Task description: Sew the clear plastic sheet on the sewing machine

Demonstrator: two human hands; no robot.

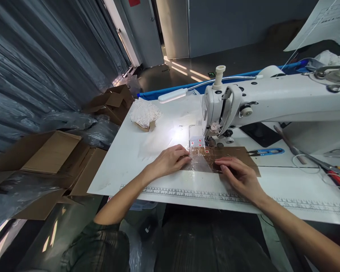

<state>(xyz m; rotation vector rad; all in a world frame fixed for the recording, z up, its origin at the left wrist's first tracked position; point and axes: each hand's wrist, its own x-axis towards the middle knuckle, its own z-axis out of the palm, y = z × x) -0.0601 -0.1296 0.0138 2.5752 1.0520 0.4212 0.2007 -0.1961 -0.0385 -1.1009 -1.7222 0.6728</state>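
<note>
Brown sheet: the brown sheet (240, 153) lies flat on the desk (119, 162), just below the needle end of the sewing machine (243, 102); I take its middle as my clock's centre, and the machine's needle is at 12.
See-through film: the film (200, 163) lies over the sheet's 9 o'clock side; small red marks show towards 11.
Left hand: my left hand (174, 158) is at 9, fingers bunched narrow, tips at the film's edge; whether they pinch it, I cannot tell.
Right hand: my right hand (240, 175) is at 4, thumb and forefinger near each other, tips down at the brown sheet; a grip I cannot make out.
Feel: I judge both layers light; the brown looks fairly stiff, the film thin, slippery and easily creased.
Hold: flat fingertips at 9 and 3, well off the needle, should suit best.
Blue snips: the snips (268, 152) lie at 3, just beside the sheet.
</note>
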